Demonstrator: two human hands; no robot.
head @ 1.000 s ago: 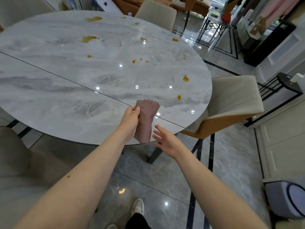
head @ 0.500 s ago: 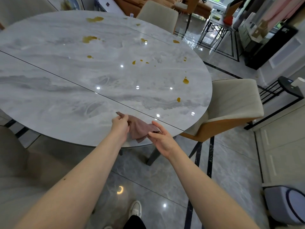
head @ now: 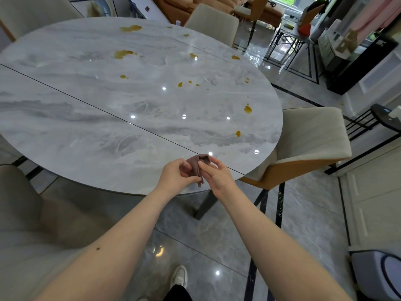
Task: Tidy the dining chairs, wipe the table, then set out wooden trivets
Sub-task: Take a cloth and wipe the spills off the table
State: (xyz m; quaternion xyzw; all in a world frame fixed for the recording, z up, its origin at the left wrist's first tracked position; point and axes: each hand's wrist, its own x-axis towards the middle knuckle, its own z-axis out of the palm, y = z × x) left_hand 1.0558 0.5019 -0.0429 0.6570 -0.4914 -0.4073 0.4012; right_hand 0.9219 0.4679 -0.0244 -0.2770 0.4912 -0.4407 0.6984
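While both hands meet at the lower middle of the frame, they pinch a small brown cloth (head: 198,165) between them, bunched just above the near edge of the table (head: 86,135). The left hand (head: 176,175) grips the cloth's left side with curled fingers; the right hand (head: 214,173) holds its right side between thumb and fingers. Yellow stains (head: 123,53) dot the marble top toward the upper middle and right. One chair (head: 312,135) stands tucked in at the right of the frame, another (head: 212,23) at the top, a third (head: 19,213) at lower left.
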